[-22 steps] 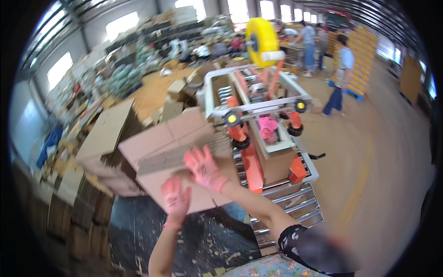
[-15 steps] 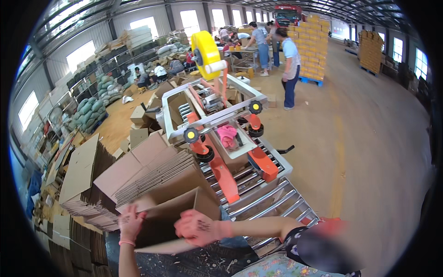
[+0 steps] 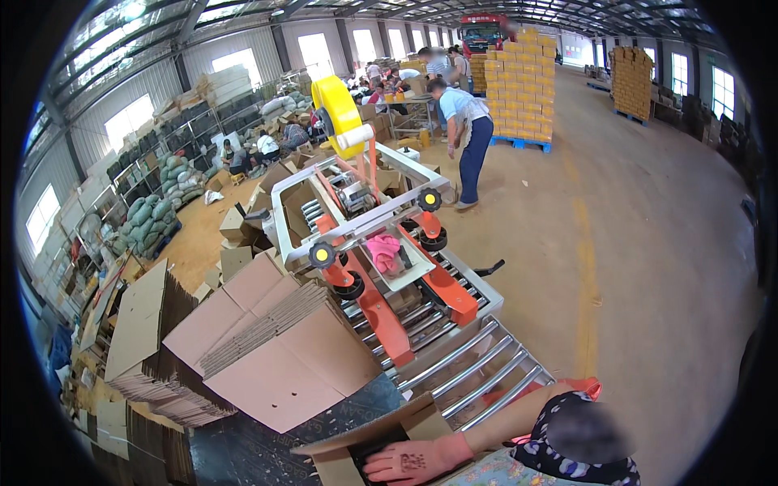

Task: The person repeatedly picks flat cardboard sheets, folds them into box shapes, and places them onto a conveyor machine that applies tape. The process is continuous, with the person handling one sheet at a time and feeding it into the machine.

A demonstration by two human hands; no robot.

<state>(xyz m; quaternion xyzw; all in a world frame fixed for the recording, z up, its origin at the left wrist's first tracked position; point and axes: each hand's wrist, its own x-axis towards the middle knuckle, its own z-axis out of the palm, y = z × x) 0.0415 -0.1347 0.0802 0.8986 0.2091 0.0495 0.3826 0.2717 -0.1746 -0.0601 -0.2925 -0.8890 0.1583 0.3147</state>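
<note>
My right hand (image 3: pixel 415 462), in a pink glove with dark print on its back, reaches into an open cardboard box (image 3: pixel 428 423) at the lower edge. Its fingers lie stretched out and fairly flat over the dark inside of the box. One flap of the box sticks out to the left, over the black board (image 3: pixel 251 449). My left hand is out of view. Beyond the box, folded flat cartons (image 3: pixel 296 352) lean in a stack on the board.
A carton-sealing machine (image 3: pixel 377 312) with red-orange rails and a yellow tape roll (image 3: pixel 339 113) stands ahead. Metal rollers (image 3: pixel 478 368) lead to it. More flat cartons (image 3: pixel 146 324) stand at left. A person (image 3: pixel 466 134) bends near yellow boxes stacked on a blue pallet (image 3: pixel 519 144).
The box has come away from the carton stack, toward me and right. My left hand has left the view; my right hand has lowered into the box, fingers spread. The distant person now bends.
</note>
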